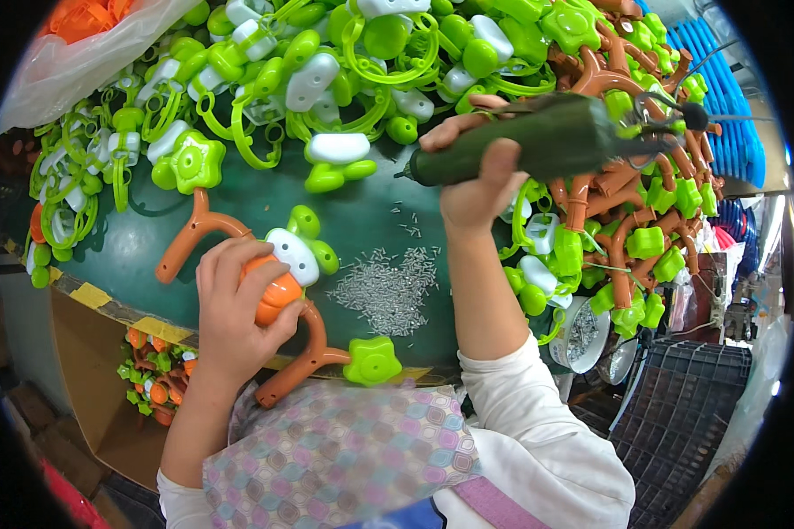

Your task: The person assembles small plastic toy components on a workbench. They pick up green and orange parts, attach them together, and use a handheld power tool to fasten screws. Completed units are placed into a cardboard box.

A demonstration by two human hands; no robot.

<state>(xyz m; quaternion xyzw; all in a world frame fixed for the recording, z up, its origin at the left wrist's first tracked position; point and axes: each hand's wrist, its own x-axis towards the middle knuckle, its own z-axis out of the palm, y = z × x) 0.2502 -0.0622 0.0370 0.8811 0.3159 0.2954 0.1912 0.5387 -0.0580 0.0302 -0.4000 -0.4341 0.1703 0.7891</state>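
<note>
Two hands busy in the head view: the left hand point(238, 304) is closed in a firm grip on an orange toy piece point(278, 295) with a white-and-green cap, pressing it onto the dark green tabletop point(370, 220) so it stays put, brown branch arms point(304, 357) sticking out either side. The right hand point(476, 181) is wrapped tight around a dark green electric screwdriver point(538, 141), held up, tip pointing left. Small screws point(388, 291) sit heaped between both hands, handy to reach. Green and white parts point(309, 79) pile up behind.

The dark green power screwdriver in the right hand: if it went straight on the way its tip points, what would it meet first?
Probably the bare green tabletop: the dark green power screwdriver in the right hand points left and slightly down. Height is unclear; a white-and-green plastic toy piece lies further along.
</note>
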